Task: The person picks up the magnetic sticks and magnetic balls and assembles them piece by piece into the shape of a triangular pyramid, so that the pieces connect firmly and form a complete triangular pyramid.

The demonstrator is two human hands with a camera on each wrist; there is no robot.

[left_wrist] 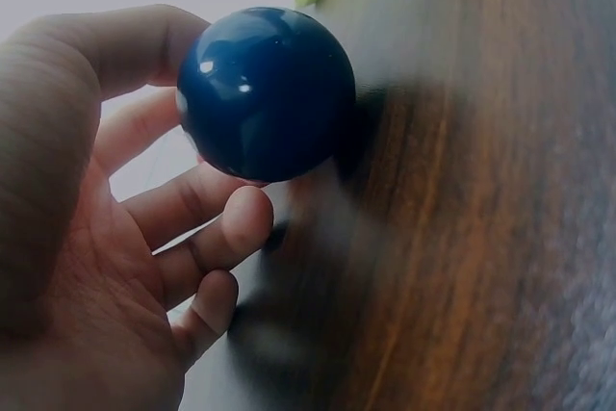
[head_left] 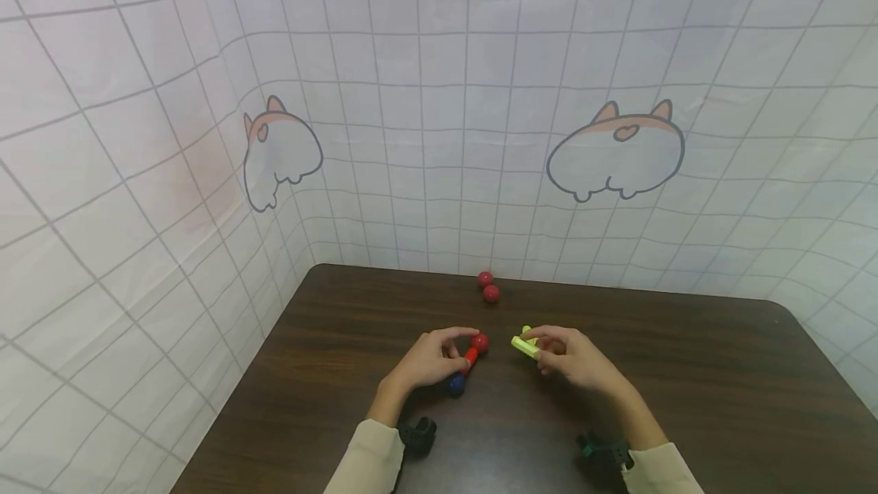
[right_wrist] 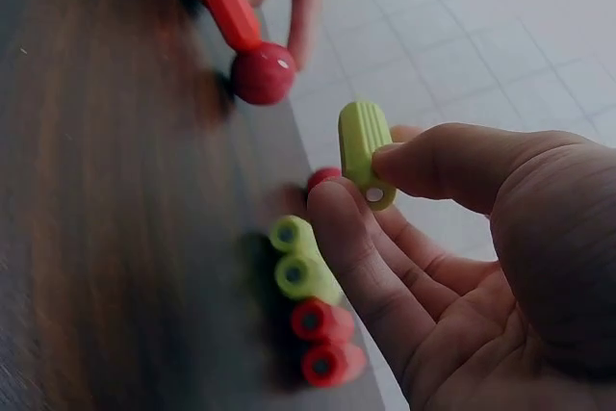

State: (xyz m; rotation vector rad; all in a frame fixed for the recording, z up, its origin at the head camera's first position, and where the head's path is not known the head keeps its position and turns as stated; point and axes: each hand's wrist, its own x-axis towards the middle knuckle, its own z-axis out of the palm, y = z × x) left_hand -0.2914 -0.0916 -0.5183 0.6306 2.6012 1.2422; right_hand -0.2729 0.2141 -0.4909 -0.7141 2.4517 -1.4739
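My left hand (head_left: 427, 361) grips a short red rod (head_left: 471, 357) between thumb and fingers. A red ball (head_left: 479, 342) caps the rod's far end and a blue ball (left_wrist: 267, 93) its near end. My right hand (head_left: 578, 360) pinches a yellow-green ridged rod (right_wrist: 364, 153) between thumb and index finger, raised over the table. Past the right fingers, two more yellow-green rods (right_wrist: 306, 275) and two red rods (right_wrist: 332, 365) lie side by side on the table; in the head view the right hand hides most of them. The two hands are a short way apart.
Two red balls (head_left: 490, 293) sit near the back edge of the dark wooden table (head_left: 343, 326). A white gridded curtain (head_left: 446, 136) hangs behind and along the left side. Each wrist carries a black camera mount (head_left: 418, 437).
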